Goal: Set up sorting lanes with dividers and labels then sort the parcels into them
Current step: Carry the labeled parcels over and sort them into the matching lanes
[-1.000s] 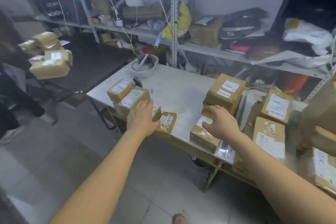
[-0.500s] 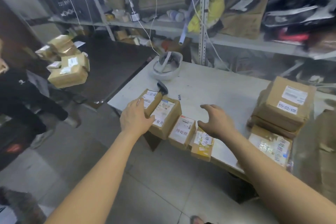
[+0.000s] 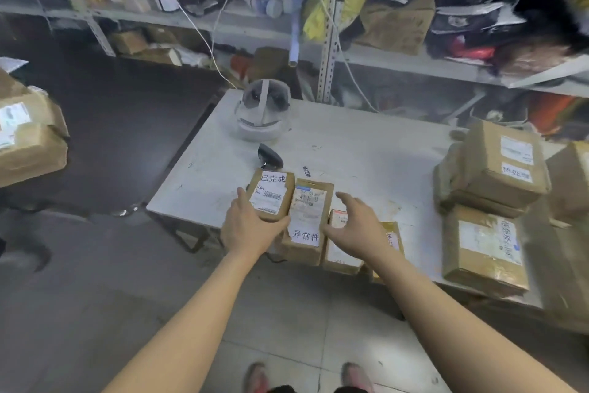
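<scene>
Four near parcels (image 3: 272,198), one helmet (image 3: 262,115)

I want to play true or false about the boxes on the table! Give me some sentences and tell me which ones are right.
1. The left hand is holding a brown box. True.
2. The right hand is squeezing a box tight. False: it is open, fingers spread, hovering over the small boxes.
3. A white helmet sits at the far end of the white table. True.
4. The boxes on the right are all lying single. False: one box rests on top of others in a stack.
5. Every box is blank. False: the boxes carry white labels, some with writing.
</scene>
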